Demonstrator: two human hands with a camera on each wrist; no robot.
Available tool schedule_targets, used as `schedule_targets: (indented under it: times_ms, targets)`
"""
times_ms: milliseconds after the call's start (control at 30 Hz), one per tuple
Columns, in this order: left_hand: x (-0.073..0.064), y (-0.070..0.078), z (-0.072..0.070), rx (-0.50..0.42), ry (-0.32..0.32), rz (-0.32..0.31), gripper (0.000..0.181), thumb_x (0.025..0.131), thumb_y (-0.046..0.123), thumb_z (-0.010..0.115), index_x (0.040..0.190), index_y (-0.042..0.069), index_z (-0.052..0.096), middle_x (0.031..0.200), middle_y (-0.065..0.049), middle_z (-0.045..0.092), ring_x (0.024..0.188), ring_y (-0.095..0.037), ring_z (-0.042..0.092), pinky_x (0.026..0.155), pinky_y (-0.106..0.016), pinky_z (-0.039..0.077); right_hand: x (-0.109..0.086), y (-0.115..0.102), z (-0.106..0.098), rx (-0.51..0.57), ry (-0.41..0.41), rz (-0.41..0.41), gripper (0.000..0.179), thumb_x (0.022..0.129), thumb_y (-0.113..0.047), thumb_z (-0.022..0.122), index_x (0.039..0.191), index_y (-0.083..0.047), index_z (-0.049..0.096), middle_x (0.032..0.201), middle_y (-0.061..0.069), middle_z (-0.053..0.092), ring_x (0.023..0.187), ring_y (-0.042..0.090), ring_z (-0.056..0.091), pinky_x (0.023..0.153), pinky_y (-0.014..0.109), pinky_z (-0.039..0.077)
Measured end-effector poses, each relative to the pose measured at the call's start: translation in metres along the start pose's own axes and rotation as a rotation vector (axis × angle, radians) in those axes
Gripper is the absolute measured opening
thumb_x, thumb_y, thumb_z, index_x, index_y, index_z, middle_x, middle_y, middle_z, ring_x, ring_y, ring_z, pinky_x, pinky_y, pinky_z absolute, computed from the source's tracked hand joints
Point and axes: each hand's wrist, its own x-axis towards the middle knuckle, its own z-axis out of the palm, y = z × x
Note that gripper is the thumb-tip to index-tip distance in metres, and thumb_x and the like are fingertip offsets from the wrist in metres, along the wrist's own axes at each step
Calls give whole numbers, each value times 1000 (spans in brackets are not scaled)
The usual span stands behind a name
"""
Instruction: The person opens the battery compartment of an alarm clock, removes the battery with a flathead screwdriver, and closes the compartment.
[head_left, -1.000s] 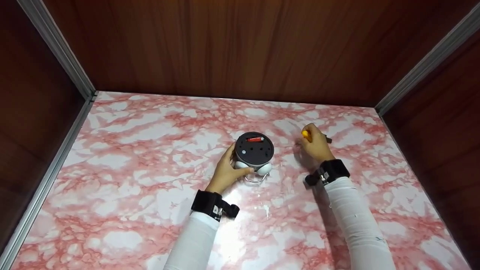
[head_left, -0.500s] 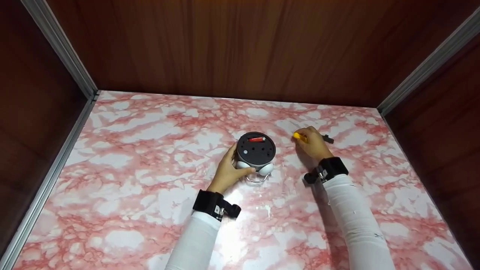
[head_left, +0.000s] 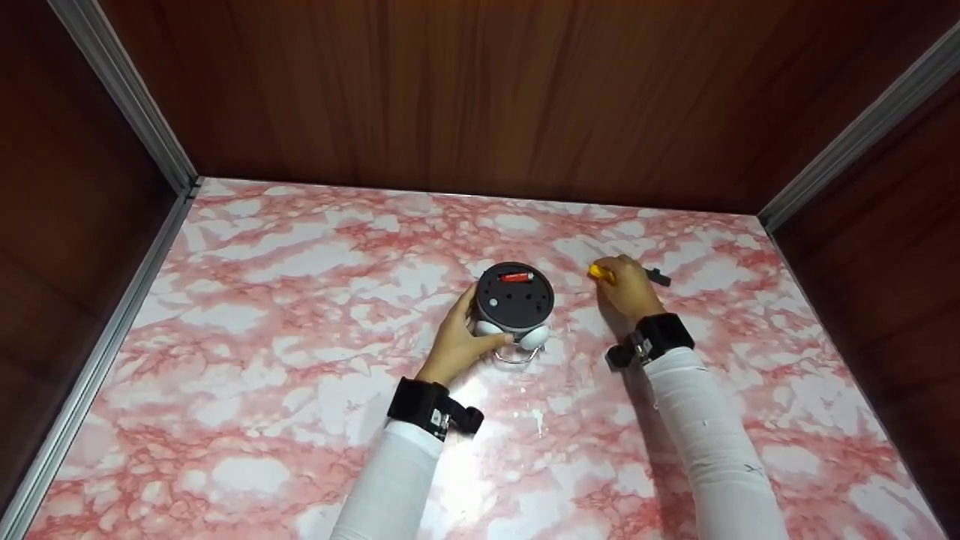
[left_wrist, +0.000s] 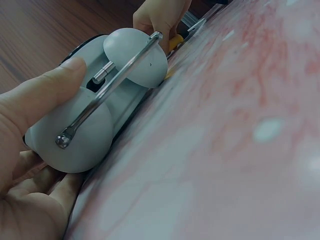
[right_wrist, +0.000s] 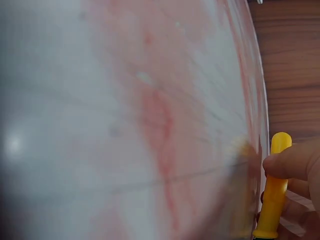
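A twin-bell alarm clock (head_left: 515,304) lies with its dark back upward, a red battery (head_left: 516,277) showing in its slot. My left hand (head_left: 459,335) holds it from the left; the thumb lies near the two white bells (left_wrist: 135,57) and the fingers wrap the side. The wire handle (left_wrist: 100,97) spans the bells. To the clock's right, my right hand (head_left: 628,286) grips a yellow-handled screwdriver (head_left: 601,273) low over the table. Its yellow handle (right_wrist: 275,195) sits between thumb and fingers; the far end is out of sight.
A small dark piece (head_left: 658,277), perhaps a battery cover, lies just right of my right hand. The pink and white marbled table (head_left: 262,420) meets a wood-look back panel (head_left: 465,97) and side panels framed in grey metal.
My right hand has shifted slightly left with the screwdriver, exposing more of the small dark piece. The left hand keeps its hold on the clock, and the view has shifted a little.
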Motion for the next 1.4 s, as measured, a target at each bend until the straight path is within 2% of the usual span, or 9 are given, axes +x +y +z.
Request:
schedule_targets:
  times_ms: [300,833,1100,1400]
  targets:
    - [2,0,0,20,-7,1,108,75,12,91,162,15,26,161,-11,35,148,-28,34,120,-38,32,-3,0,-3,-38,-8,20,30,96,3,64,126,6,66,118,30,64,111,44,60,99,53,50]
    - [3,0,-2,9,-5,6,110,75,12,91,162,12,25,164,-12,29,148,-30,34,119,-37,32,-2,2,0,14,45,2,26,93,7,64,118,10,68,112,30,66,108,43,62,99,53,50]
    - [1,-1,-2,31,-4,0,108,76,13,91,161,11,25,163,-14,31,148,-30,34,119,-37,33,-4,2,0,7,16,53,28,95,4,64,123,8,67,118,30,62,113,44,59,100,53,49]
    - [1,0,-1,20,-4,4,108,76,13,91,161,12,26,162,-14,32,148,-31,34,120,-40,31,-4,3,-1,17,-5,74,31,96,4,63,126,9,64,122,31,60,116,45,58,102,54,47]
